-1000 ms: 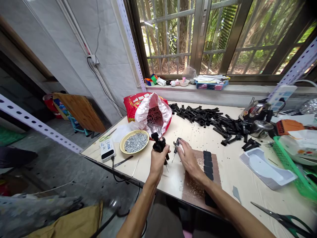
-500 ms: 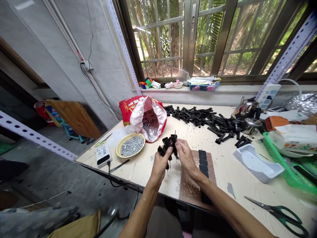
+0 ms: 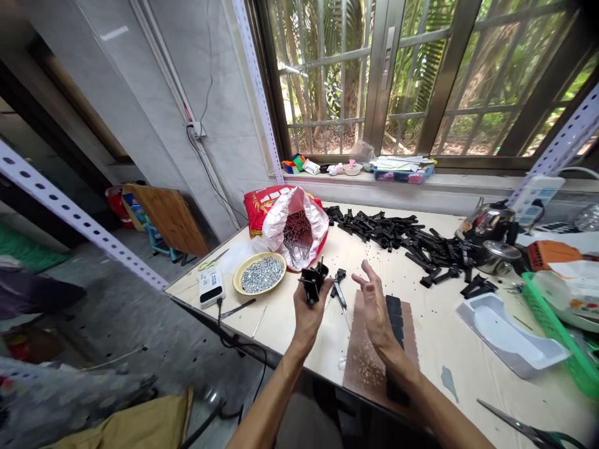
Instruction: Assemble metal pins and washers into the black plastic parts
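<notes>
My left hand (image 3: 307, 315) is wrapped round a bundle of black plastic parts (image 3: 313, 284), held upright above the table's near side. To its right my right hand (image 3: 374, 308) is raised with fingers apart and nothing in it. Between my hands is a single black part with a long metal shaft (image 3: 341, 295); it appears to rest on the table. Below my right hand lies a brown mat (image 3: 362, 368) with pale crumbs and a row of black rounded pads (image 3: 394, 310).
A yellow dish of small metal pieces (image 3: 239, 287) and a red bag of screws or nails (image 3: 262, 202) stand left. A pile of black parts (image 3: 388, 229) stretches along the back. Rightward are a white tray (image 3: 510, 337), green basket (image 3: 533, 299) and scissors (image 3: 515, 424).
Half a second ago my right hand was at the bundle beside my left; now it has drawn away right, fingers spread. A single part shows between my hands. The whole view has shifted slightly.
</notes>
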`<state>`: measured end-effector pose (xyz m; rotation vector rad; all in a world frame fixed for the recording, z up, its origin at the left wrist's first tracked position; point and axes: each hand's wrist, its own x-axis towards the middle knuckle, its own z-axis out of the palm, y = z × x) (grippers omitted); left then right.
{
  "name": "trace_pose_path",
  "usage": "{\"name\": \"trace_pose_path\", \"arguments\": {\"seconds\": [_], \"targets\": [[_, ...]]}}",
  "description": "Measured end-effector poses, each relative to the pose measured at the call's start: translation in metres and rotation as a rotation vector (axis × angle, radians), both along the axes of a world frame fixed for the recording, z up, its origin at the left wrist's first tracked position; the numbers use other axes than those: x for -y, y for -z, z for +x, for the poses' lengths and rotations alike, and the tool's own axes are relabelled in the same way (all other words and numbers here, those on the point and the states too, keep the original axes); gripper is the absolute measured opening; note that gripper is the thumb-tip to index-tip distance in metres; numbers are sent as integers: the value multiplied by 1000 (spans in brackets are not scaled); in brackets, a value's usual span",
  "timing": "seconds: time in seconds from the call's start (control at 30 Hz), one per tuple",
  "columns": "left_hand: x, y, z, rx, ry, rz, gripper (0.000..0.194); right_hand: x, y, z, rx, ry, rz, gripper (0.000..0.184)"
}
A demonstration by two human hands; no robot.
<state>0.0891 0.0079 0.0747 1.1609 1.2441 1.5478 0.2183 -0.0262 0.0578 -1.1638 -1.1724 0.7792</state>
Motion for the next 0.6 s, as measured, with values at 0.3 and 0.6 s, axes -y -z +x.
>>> {"name": "trace_pose_path", "arguments": {"seconds": [0.3, 0.6], "targets": [[-2, 6, -5, -113, 58, 111, 27, 0, 22, 9, 76, 93, 31, 47], [-3, 9, -10, -224, -27, 312, 26, 2, 14, 12, 180, 90, 111, 39]]}}
